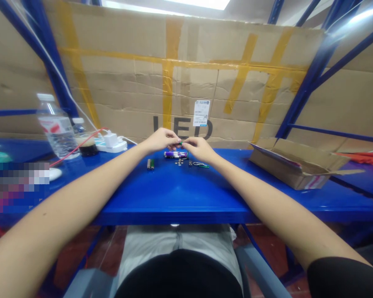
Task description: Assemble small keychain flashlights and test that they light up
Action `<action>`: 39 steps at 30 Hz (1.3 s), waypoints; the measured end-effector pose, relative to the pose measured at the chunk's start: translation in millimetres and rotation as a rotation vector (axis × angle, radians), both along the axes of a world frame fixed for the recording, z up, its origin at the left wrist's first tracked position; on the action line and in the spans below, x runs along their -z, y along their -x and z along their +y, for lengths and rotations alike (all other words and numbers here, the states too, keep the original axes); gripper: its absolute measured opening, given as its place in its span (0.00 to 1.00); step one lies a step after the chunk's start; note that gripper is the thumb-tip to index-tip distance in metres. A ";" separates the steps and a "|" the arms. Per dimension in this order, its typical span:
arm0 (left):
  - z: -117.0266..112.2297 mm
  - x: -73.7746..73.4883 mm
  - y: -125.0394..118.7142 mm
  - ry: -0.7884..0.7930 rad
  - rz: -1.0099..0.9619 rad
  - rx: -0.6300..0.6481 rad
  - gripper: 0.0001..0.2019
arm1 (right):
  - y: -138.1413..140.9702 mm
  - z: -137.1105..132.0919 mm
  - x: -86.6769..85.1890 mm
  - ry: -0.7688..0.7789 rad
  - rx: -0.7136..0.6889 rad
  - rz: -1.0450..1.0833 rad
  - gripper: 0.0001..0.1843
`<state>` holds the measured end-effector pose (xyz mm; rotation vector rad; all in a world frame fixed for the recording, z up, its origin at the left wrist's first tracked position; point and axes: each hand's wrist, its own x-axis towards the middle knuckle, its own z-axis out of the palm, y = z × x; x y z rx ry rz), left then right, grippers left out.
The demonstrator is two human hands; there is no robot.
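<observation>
Above the blue table, my left hand (162, 141) and my right hand (201, 149) meet, their fingertips closed on a small green part (180, 143). Its exact kind is too small to make out, and fingers hide much of it. Just below lie purple cylinders (175, 155) that look like small flashlights. Several small round silver pieces (178, 162), perhaps button cells, are scattered in front of them. A pair of short tubes (151, 164), one green and one greyish, rests to the left. On the right are a small dark metal piece (190, 164) and a silver clip with green (201, 165).
An open cardboard box (294, 165) stands on the blue table (174, 194) at right. To the left are a water bottle (56, 128), a cup of dark liquid (88, 147), and a white power strip (113, 145) with cables. A large cardboard sheet (127, 95) rises behind.
</observation>
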<state>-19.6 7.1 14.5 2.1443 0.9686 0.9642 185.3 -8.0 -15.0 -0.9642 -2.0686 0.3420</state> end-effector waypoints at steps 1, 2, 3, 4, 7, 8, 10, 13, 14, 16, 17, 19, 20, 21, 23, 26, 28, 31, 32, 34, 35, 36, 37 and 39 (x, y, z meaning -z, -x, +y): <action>-1.1 1.1 -2.5 -0.016 0.001 0.004 0.11 | 1.1 -0.1 0.0 0.045 -0.022 0.017 0.12; -1.9 2.2 -4.8 -0.038 0.005 0.001 0.11 | 1.9 -0.1 0.0 0.096 -0.042 0.039 0.12; -2.5 3.2 -6.8 -0.052 -0.006 -0.007 0.11 | 2.3 -0.3 0.0 0.146 -0.058 0.065 0.12; -2.8 4.0 -8.5 -0.046 -0.043 -0.015 0.13 | 2.5 -0.6 0.0 0.184 -0.066 0.092 0.11; -2.9 4.8 -10.5 0.129 -0.294 0.013 0.21 | 2.1 -4.3 -1.4 0.209 -0.075 0.122 0.07; -2.7 4.4 -9.7 0.217 -0.382 0.046 0.25 | 2.1 -6.4 -2.4 0.189 -0.077 0.112 0.06; -2.1 3.1 -6.5 0.360 -0.498 0.121 0.30 | 2.6 -11.5 -4.8 0.131 -0.069 0.085 0.06; -0.3 1.7 -0.4 0.477 -0.589 0.200 0.32 | 4.1 -18.5 -8.0 0.048 0.000 0.034 0.06; 0.5 1.6 1.0 0.497 -0.611 0.216 0.32 | 4.7 -20.1 -8.6 0.026 0.022 0.019 0.07; 2.2 2.4 2.2 0.521 -0.644 0.237 0.32 | 5.6 -21.4 -8.8 -0.020 0.034 0.020 0.07; 3.2 3.1 2.0 0.528 -0.658 0.242 0.33 | 5.9 -21.4 -8.6 -0.052 0.026 0.036 0.07; 4.9 4.7 0.9 0.540 -0.683 0.256 0.34 | 6.3 -20.3 -7.7 -0.129 -0.005 0.072 0.07; 5.7 5.5 0.2 0.548 -0.695 0.269 0.35 | 6.5 -19.6 -7.2 -0.165 -0.018 0.084 0.07; 6.3 6.1 -0.4 0.558 -0.703 0.285 0.35 | 6.6 -19.0 -6.7 -0.194 -0.024 0.091 0.07; 7.2 6.9 -1.1 0.584 -0.707 0.314 0.36 | 6.8 -18.5 -6.1 -0.223 -0.029 0.096 0.07; 8.1 6.9 -1.1 0.609 -0.699 0.332 0.37 | 7.0 -18.9 -5.5 -0.224 -0.032 0.111 0.07; 8.4 6.7 -0.8 0.614 -0.688 0.336 0.37 | 7.0 -19.6 -5.4 -0.222 -0.032 0.121 0.08; 8.3 6.5 -0.7 0.614 -0.675 0.332 0.37 | 6.9 -20.6 -5.6 -0.233 -0.026 0.120 0.08; 8.1 6.5 -0.7 0.615 -0.676 0.325 0.37 | 6.8 -20.9 -5.7 -0.239 -0.025 0.117 0.07; 7.6 6.5 -0.8 0.619 -0.688 0.313 0.37 | 6.8 -21.3 -6.1 -0.248 -0.027 0.115 0.07; 7.3 6.4 -0.8 0.621 -0.694 0.312 0.37 | 6.8 -21.4 -6.3 -0.250 -0.030 0.116 0.07; 7.0 6.3 -0.8 0.624 -0.698 0.316 0.36 | 6.9 -21.6 -6.5 -0.248 -0.032 0.120 0.07; 6.8 6.2 -0.8 0.625 -0.702 0.323 0.36 | 6.9 -21.8 -6.7 -0.243 -0.034 0.124 0.07; 6.5 6.1 -0.8 0.623 -0.707 0.337 0.36 | 7.2 -22.4 -7.1 -0.227 -0.039 0.130 0.07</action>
